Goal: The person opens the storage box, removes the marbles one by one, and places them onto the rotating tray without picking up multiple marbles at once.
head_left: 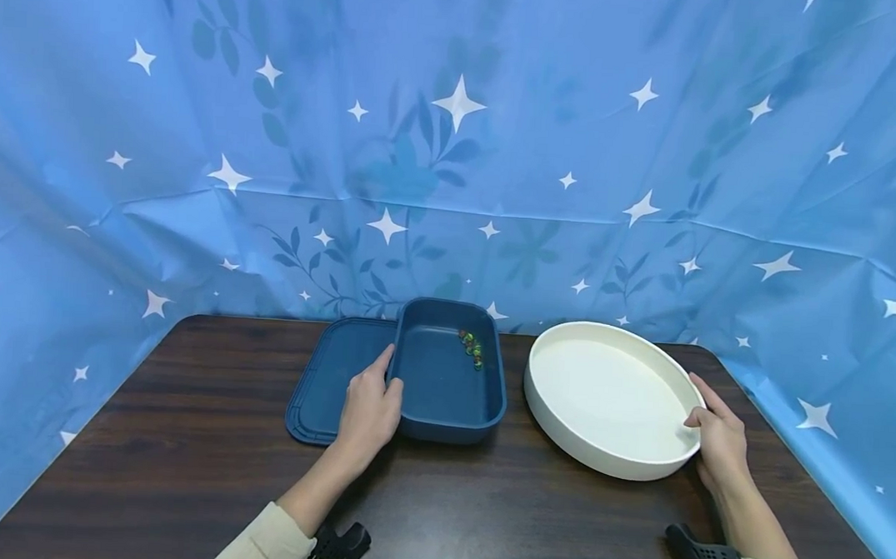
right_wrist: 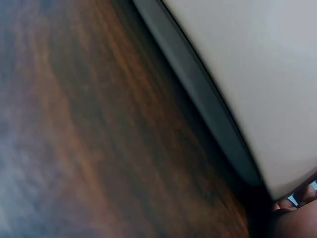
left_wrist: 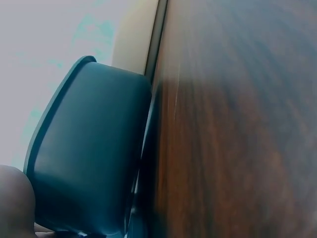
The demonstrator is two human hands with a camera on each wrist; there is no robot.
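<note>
My left hand (head_left: 371,405) holds the left side of a deep dark-blue rectangular container (head_left: 443,400), index finger along its side and thumb at the rim. Several small green and brown pieces (head_left: 471,349) lie inside it, toward its right. Part of a flat blue lid (head_left: 331,383) shows left of the container and behind my hand. On the right, my right hand (head_left: 720,437) grips the edge of a round white tray (head_left: 611,395), thumb over the rim. In the right wrist view, fingers (right_wrist: 297,218) reach the lower edge of the tray's white wall (right_wrist: 257,74).
Everything stands on a dark wood-grain table (head_left: 148,450). A blue curtain (head_left: 453,163) with white stars hangs right behind the table's back edge. Black wrist devices (head_left: 342,548) sit on both forearms, over the front part of the table.
</note>
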